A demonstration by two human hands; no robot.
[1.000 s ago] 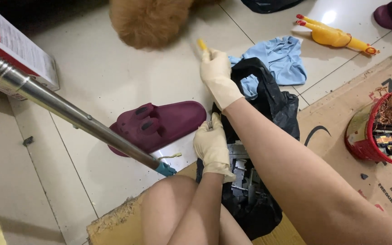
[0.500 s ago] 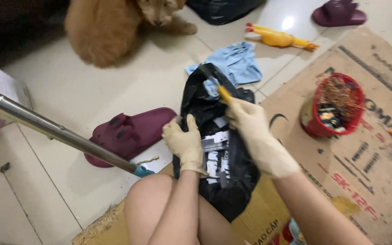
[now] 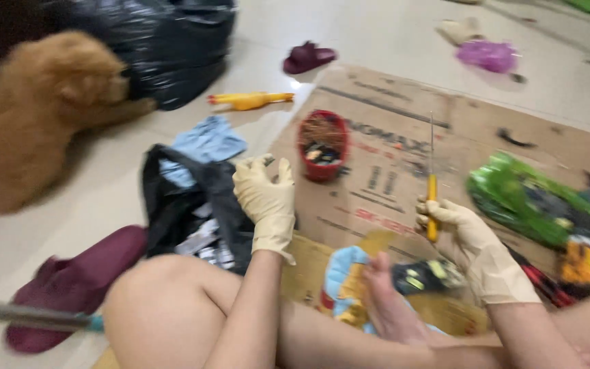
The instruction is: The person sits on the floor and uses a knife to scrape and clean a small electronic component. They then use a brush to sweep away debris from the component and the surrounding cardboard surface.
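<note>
Gloved hands work apart over a flattened cardboard sheet on the floor. Left hand grips the edge of a black bag at nine o'clock. Right hand is clamped on a yellow-handled screwdriver, blade pointing to twelve. Red basket sits between them, a brown dog at ten.

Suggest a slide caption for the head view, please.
Gloved left hand grips a black bag; right hand holds a yellow-handled screwdriver.
</note>
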